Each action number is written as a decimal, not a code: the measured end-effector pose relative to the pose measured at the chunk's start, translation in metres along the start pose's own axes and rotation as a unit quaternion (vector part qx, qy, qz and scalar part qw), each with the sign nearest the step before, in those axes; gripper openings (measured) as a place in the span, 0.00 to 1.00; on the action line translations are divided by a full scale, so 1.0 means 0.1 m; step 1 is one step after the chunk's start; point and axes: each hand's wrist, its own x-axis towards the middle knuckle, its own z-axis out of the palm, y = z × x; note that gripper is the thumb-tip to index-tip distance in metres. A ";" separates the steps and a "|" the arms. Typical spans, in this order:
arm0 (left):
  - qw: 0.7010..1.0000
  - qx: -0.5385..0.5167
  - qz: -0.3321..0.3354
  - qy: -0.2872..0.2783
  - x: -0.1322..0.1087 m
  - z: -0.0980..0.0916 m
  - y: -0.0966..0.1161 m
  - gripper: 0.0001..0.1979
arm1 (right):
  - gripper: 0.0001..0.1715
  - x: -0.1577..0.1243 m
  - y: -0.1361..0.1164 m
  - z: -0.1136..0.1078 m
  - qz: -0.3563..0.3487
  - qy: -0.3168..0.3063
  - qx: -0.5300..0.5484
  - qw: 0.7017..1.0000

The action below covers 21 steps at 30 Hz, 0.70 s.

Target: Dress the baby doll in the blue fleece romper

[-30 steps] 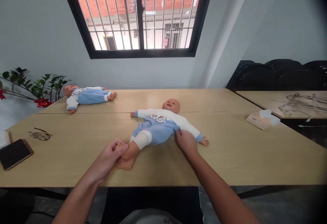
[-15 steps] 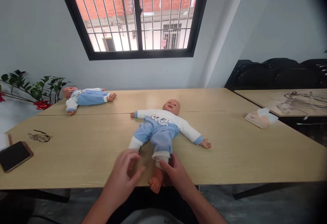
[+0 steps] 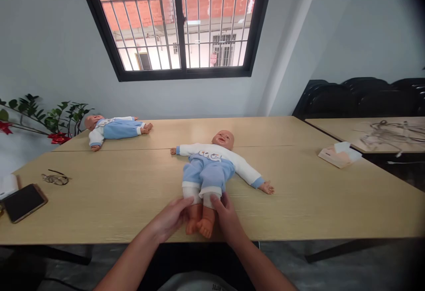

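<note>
A baby doll in a white and light-blue outfit lies on its back in front of me, head away from me and arms spread. Its bare feet lie side by side near the table's front edge. My left hand is closed around the lower leg on the left, thumb on the white cuff. On the other leg, my right hand grips from the outer side, its thumb over the white cuff. Most fingers of both hands are hidden behind the legs.
A second baby doll lies at the back left of the wooden table, beside a plant. Glasses and a phone lie at left. A tissue pack sits at right; cables cover another table.
My left hand has taken hold of the doll's leg on the left and drawn it in beside the other. My right hand keeps its grip, and the feet lie slightly farther from me.
</note>
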 end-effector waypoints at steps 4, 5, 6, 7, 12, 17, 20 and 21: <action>0.989 -0.131 -0.048 -0.054 0.02 0.16 -0.13 0.27 | 0.28 0.03 -0.03 0.03 -0.013 0.019 0.005 1.000; 0.984 -0.158 -0.048 -0.059 0.03 0.17 -0.17 0.26 | 0.28 0.04 -0.03 0.04 -0.022 0.027 0.001 0.999; 0.980 -0.183 -0.049 -0.064 0.04 0.18 -0.22 0.25 | 0.27 0.05 -0.04 0.04 -0.030 0.037 -0.010 0.999; 0.974 -0.207 -0.054 -0.071 0.04 0.19 -0.25 0.23 | 0.26 0.05 -0.04 0.05 -0.036 0.047 -0.026 0.998; 0.948 -0.281 -0.084 -0.121 0.00 0.24 -0.29 0.24 | 0.28 0.06 -0.03 0.01 -0.035 0.102 -0.066 0.992; 0.945 -0.264 -0.091 -0.171 0.04 0.32 -0.26 0.27 | 0.39 0.11 -0.02 -0.10 -0.040 0.139 -0.034 0.989; 0.936 -0.270 -0.076 -0.214 0.09 0.44 -0.23 0.28 | 0.45 0.12 -0.03 -0.20 -0.041 0.137 -0.014 0.990; 0.931 -0.277 -0.072 -0.225 0.10 0.50 -0.21 0.28 | 0.42 0.11 -0.02 -0.23 -0.041 0.130 0.005 0.991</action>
